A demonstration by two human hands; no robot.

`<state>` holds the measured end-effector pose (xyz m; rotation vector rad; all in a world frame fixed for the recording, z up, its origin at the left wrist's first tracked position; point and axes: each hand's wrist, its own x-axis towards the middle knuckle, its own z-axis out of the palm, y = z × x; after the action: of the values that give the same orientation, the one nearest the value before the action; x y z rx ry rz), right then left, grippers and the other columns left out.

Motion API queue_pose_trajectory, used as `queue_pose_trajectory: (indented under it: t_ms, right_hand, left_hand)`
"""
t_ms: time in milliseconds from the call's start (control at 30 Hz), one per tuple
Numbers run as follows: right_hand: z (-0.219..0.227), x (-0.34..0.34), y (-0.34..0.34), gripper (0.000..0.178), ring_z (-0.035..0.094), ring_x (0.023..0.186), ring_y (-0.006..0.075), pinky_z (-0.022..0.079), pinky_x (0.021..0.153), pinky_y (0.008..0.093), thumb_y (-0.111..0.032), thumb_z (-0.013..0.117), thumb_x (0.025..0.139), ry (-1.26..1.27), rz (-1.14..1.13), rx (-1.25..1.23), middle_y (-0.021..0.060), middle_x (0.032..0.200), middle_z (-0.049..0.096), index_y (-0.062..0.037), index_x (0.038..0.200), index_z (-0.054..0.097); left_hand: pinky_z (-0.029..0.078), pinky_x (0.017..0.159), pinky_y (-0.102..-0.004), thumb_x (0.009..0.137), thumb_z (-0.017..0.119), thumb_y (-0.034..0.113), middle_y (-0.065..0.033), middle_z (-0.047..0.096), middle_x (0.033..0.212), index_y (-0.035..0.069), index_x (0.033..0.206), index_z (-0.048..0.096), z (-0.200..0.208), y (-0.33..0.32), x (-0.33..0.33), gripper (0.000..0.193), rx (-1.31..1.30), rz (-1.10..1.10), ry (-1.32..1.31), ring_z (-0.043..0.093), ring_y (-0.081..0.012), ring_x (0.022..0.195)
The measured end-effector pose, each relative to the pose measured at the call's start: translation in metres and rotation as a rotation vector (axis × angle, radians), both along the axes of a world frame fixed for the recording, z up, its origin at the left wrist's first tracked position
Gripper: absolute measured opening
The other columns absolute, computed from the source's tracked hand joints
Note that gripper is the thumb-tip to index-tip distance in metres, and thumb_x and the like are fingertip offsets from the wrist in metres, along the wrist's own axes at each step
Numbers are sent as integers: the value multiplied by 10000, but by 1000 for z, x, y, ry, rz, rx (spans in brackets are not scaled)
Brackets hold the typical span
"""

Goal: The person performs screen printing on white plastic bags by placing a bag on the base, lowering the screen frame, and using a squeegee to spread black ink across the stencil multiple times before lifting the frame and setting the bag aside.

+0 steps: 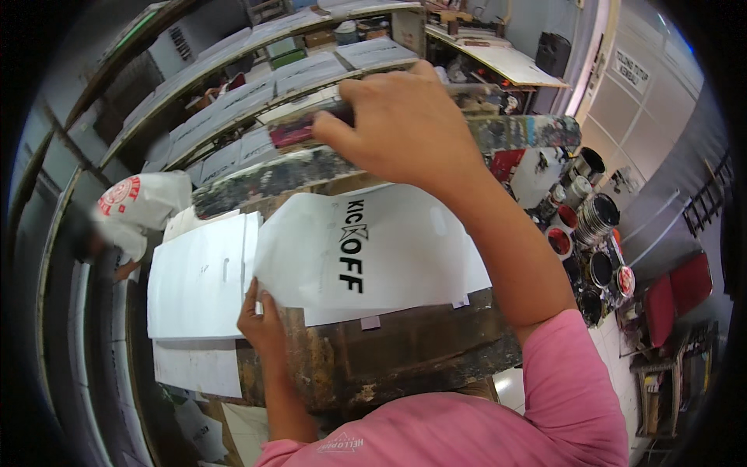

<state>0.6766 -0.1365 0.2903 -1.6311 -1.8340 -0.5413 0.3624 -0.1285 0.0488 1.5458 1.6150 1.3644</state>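
A white sheet (408,249) with black lettering curves upward over the dark, stained work table (389,350). My left hand (262,321) pinches the sheet's left edge at its near corner. Farther off, my right hand (412,128) is closed around a dark, ink-stained bar (292,134) with a magenta patch; its fingertips are partly hidden. Just nearer than that, a long paint-crusted beam (276,179) crosses behind the sheet. More white paper (342,315) shows beneath the printed sheet. Left of my left hand lies a thick stack of white sheets (194,284).
Ink cans (599,218) crowd the right side near a red chair (661,311). Racks (311,71) holding printed sheets stand ahead and left. A person in a white shirt (148,202) bends beside the racks at left. A black speaker (552,53) stands far right.
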Motion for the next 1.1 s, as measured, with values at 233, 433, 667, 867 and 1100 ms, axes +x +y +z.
queue_pose_trajectory:
  t_ms: [233,433,667,867,1100]
  right_hand:
    - [-4,-6,-7,528,683,867,382,443,917,483,-481,555,973,-7,-32,-28,203,857,725,11,884,726]
    - [-10,-11,-13,505,681,884,395,447,925,474,-456,592,972,-24,-52,15,214,915,741,21,998,756]
    - [-12,-14,-15,481,703,935,394,455,927,474,-427,616,1000,-87,-66,5,230,1000,762,12,1116,771]
    - [-47,-28,-44,535,676,983,409,445,955,527,-435,652,969,-33,-68,-38,215,1033,735,-30,1318,653]
    - [-173,-25,-130,393,649,976,368,471,935,497,-428,778,919,-61,117,-527,136,1043,717,-72,1086,764]
  left_hand:
    - [527,1059,-362,966,631,40,-228,743,1328,-52,1393,693,-36,52,-172,441,176,90,255,710,-271,1195]
    - [519,1085,-391,905,637,99,-251,742,1320,-45,1358,716,-59,114,-320,482,157,209,512,713,-341,1240]
    - [439,1199,-478,956,763,299,-332,473,1605,168,1596,541,-27,138,-321,689,-238,712,959,474,-417,1496]
    - [388,1235,-412,1014,758,443,-202,647,1486,-10,1572,493,8,-17,-59,766,43,-770,-176,568,-265,1436]
    - [373,1275,-545,1034,498,734,-328,475,1542,-99,1557,283,-20,-127,1,1007,-539,-692,-1375,506,-414,1459]
